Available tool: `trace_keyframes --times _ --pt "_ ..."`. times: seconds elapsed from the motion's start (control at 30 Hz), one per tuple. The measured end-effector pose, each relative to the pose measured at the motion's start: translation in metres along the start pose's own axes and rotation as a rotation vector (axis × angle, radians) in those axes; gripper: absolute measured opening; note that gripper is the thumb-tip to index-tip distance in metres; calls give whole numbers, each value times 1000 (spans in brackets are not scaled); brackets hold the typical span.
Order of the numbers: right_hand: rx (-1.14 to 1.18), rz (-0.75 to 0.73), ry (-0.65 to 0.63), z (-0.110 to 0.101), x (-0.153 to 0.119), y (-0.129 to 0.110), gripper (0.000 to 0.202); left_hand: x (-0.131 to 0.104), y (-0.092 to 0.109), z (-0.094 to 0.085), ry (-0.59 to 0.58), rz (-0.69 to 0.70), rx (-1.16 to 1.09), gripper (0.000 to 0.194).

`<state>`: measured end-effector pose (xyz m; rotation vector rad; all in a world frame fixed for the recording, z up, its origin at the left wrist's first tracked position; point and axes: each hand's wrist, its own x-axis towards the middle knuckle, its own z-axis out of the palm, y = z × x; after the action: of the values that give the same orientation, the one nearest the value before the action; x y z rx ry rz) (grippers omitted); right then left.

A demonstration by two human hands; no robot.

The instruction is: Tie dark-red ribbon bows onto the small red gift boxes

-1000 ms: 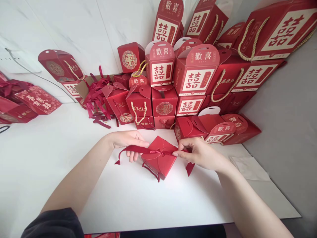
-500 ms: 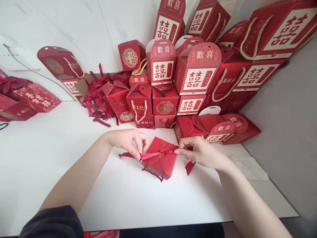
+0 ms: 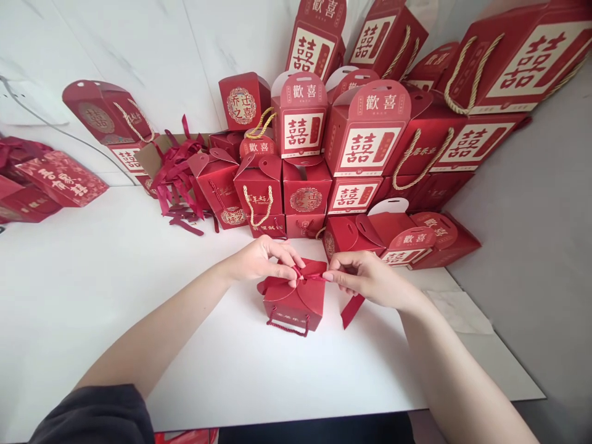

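Two hands are pinching red satin ribbon atop a red cardboard box. I'm apparently knotting, needing even tension next.

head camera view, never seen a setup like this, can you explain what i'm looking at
There is no machine: these are a person's bare left hand and right hand. One camera, worn on the head, takes every picture, looking forward and down. On the white table sits a small red box with a cord handle. The left hand pinches a red ribbon near the knot on top of the box; the right hand holds the ribbon on the knot's other side. Behind are stacked red boxes, with a heap of loose ribbons to the left.
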<state>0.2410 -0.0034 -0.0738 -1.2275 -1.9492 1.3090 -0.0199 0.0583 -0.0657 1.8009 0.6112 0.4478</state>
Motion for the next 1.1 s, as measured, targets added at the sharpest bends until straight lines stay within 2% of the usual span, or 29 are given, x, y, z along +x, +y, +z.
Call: trace_keyframes --times 0.1,0.23,0.43,0.5,0.6,0.7,0.8,0.9,1.03,1.1 --pt "91 -13 -66 -9 0 2 37 2 -7 -2 52 -3 10 17" --pt "242 -12 -147 -18 -3 4 35 3 -11 -3 66 8 36 14" --pt "325 -78 -203 -15 -7 1 26 5 -13 4 90 21 58 13" --pt "292 -141 -169 -9 -7 -3 24 5 -12 6 95 29 89 17" --pt "201 -269 -53 4 -5 -9 22 5 -10 7 63 29 115 25" --pt "14 -357 51 20 -2 -14 22 5 -7 8 25 27 131 27" --pt "-204 -384 147 33 4 -15 24 5 -3 9 29 27 161 26" --pt "-318 -386 212 42 8 -15 22 4 1 10 40 31 197 26" --pt "-398 -410 242 44 8 -16 21 3 3 11 29 26 183 23" --pt "-333 -388 241 43 5 -17 21 3 2 12 49 18 188 23"
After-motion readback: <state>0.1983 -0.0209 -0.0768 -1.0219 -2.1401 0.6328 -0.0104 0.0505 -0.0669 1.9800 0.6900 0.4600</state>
